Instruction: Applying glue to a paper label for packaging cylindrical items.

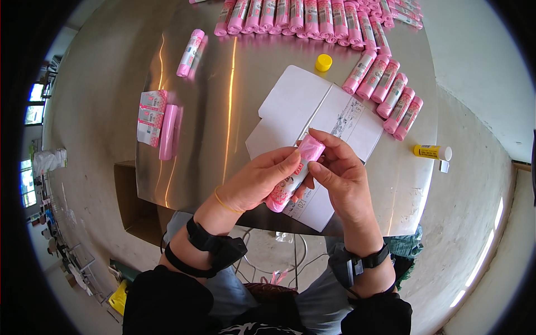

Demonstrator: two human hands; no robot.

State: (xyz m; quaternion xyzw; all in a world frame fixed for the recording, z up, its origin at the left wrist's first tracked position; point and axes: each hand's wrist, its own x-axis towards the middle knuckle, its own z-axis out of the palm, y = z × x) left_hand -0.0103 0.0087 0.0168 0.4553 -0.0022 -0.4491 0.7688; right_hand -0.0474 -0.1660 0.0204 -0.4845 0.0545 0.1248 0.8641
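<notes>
A roll of pink plastic bags (295, 174) with a printed paper label around it is held at a tilt between both hands, above an unfolded white cardboard sheet (290, 100). My left hand (258, 177) grips its left side, thumb laid along the label. From the right, my right hand (345, 181) pinches the roll near its upper end with thumb and fingers. Part of the label is hidden by the fingers. On the left of the metal table (201, 139) lie a bare pink roll (167, 133) and a stack of printed labels (151, 118).
Many labelled pink rolls (296, 17) line the table's far side, and several more (385, 95) run down the right. One labelled roll (191, 53) lies far left. A yellow cap (323, 62) and a glue stick (432, 152) lie nearby. A cardboard box (137, 201) stands beside the table.
</notes>
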